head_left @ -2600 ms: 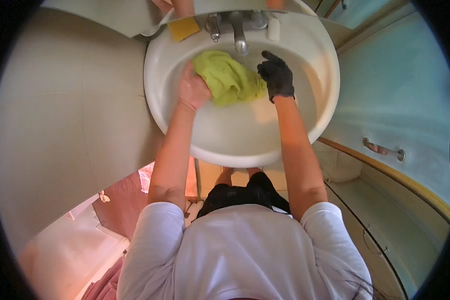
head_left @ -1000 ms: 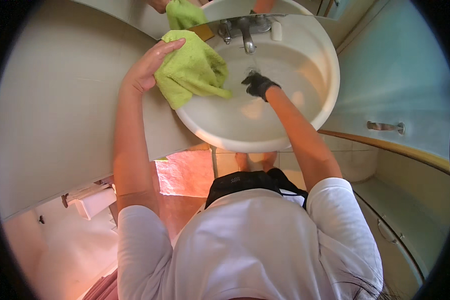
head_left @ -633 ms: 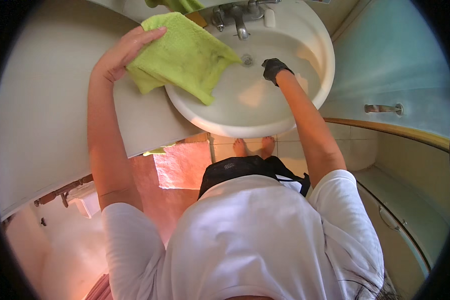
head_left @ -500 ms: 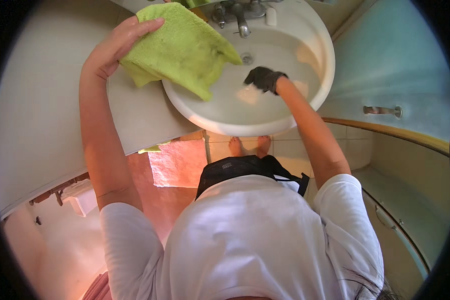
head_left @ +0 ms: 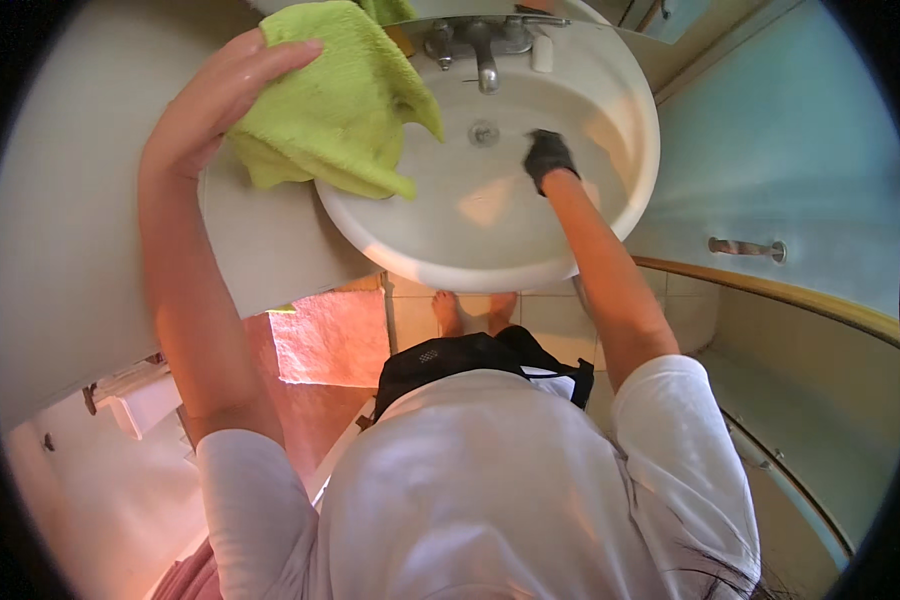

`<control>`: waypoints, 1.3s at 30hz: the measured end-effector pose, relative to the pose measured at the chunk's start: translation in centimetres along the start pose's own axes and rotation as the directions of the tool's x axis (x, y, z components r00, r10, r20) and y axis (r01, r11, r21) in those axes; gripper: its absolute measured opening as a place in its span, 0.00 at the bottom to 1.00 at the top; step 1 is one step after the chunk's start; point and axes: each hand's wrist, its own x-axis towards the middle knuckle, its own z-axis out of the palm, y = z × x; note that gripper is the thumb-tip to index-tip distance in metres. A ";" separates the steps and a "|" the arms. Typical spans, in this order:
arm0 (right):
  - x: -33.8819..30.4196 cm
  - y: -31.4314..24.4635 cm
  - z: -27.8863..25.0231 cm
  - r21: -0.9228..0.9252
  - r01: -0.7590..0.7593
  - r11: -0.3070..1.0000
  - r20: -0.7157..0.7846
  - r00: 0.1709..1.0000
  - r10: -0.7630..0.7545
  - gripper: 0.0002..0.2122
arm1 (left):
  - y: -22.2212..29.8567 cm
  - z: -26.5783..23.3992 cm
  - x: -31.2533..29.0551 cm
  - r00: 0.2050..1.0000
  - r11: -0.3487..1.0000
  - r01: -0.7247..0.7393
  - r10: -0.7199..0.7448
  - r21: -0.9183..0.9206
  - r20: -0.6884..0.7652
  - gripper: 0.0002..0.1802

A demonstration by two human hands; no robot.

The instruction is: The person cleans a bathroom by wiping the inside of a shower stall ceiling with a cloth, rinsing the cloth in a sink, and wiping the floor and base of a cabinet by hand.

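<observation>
My left hand (head_left: 225,90) is closed on a lime-green cloth (head_left: 335,110), which hangs over the left rim of the white sink (head_left: 440,235). Its thumb lies on top of the fabric, and the other fingers are mostly hidden. My right hand (head_left: 548,158) wears a dark glove and is over the right part of the basin, right of the drain (head_left: 484,133). Its fingers are small and smeared by motion, so whether it grips anything is unclear.
At the sink's back stands a metal faucet (head_left: 485,65), with a small white object (head_left: 542,54) to its right. A pale countertop (head_left: 80,220) extends left. On the right is a bluish door (head_left: 800,150) with a metal handle (head_left: 748,249). A pinkish mat (head_left: 332,337) lies below.
My gloved right hand has moved right across the basin, away from the drain. My left hand has shifted slightly left with the cloth, and the view has shifted a little.
</observation>
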 end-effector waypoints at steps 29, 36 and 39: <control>-14.4 -9.9 -25.9 -0.086 0.657 0.749 0.177 0.750 -0.637 0.13 | -6.8 9.5 4.8 0.929 0.550 -0.364 0.149 0.752 0.340 0.22; -15.2 -7.4 -26.4 -0.151 0.528 0.836 0.046 0.848 -0.528 0.13 | -12.0 9.8 7.1 0.962 0.943 -0.245 0.265 0.224 -0.064 0.20; -15.0 -6.8 -31.7 -0.328 0.658 0.678 -0.007 0.716 -0.698 0.15 | -6.4 6.0 5.8 0.966 0.960 -0.252 0.258 -0.118 0.033 0.10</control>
